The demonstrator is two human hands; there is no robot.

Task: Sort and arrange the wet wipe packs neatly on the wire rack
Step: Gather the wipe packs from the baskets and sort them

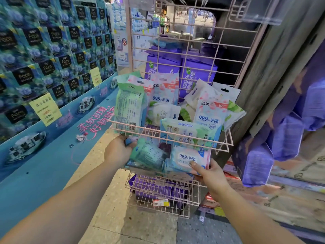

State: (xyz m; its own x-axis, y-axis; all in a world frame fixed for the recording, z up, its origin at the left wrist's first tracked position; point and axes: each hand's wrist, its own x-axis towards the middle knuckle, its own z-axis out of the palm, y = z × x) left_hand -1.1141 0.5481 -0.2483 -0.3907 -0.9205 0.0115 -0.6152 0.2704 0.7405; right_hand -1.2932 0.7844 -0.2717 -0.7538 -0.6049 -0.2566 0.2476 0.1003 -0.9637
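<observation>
A pink wire rack (175, 137) holds several wet wipe packs in its upper basket: a green pack (129, 107) at the left, pink-and-white packs (163, 93) behind, another (210, 113) at the right, a blue-green pack (188, 132) lying across the front. Just below the basket's front rail, my left hand (117, 149) grips a green pack (149, 155) from the left. My right hand (209, 175) holds a blue-and-pink pack (189, 159) from below right, thumb on its front. Both packs lie side by side.
A lower pink wire basket (163, 194) holds purple packs. Purple tissue bales (197, 73) stand behind the rack grid. A blue display wall of boxed tissues (52, 55) runs along the left. Purple packs (274, 145) hang at the right. Tiled floor lies below.
</observation>
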